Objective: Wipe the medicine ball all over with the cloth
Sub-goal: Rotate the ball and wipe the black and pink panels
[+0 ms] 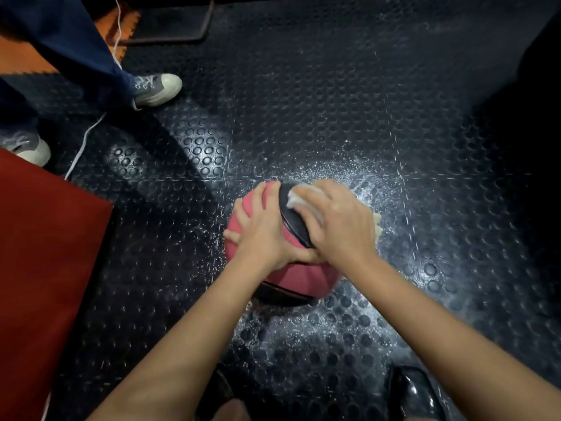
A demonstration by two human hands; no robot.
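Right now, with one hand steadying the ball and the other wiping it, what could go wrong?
1. The medicine ball sits on the studded floor, steadied only by the left hand; a hard push from the right hand could roll it away.
2. The cloth covers just the top; the underside may get missed.
3. The white cord by the bystander's shoes might trip someone.

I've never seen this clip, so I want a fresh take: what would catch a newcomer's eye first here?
First, the pink and black medicine ball at centre on the studded black rubber floor, steadied by the left hand while the right hand presses a white cloth on its black panel. Next, bright droplets glint on the floor around it. At upper left stands another person's grey sneaker, beside a red mat.
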